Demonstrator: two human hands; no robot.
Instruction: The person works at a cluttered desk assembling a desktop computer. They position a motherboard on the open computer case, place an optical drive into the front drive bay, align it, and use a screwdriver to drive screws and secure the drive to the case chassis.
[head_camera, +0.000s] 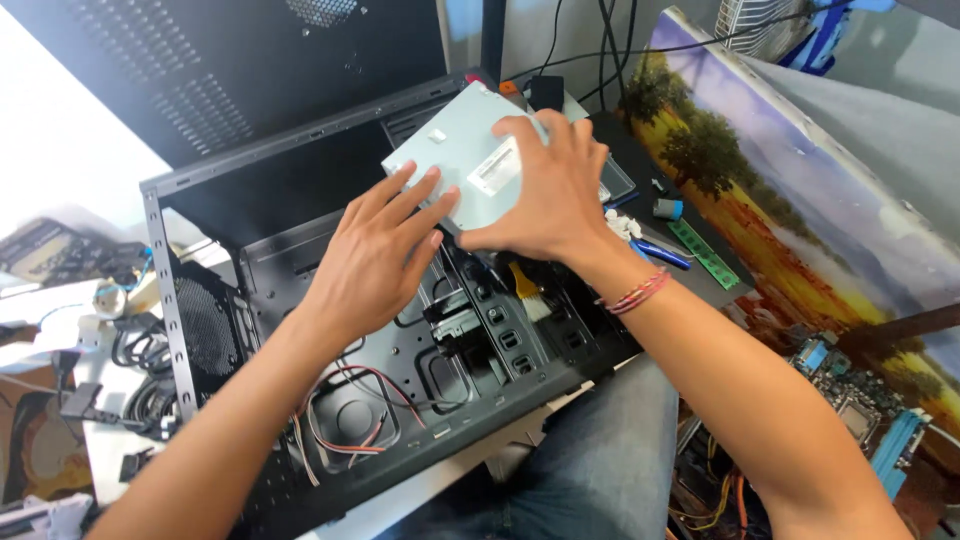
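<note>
Drive (462, 160) under hands: pale silver-grey, white label. Case (330, 330) beneath: black, perforated fan grille; red, black, white wires (345, 420) below left hand. Right wrist: red-pink braided bracelet (634, 293). Right of right hand: green memory stick (704, 254), blue-handled tool (660, 254), landscape painting (800, 220) in orange, green, blue. Jeans (590, 470) grey-blue.
</note>
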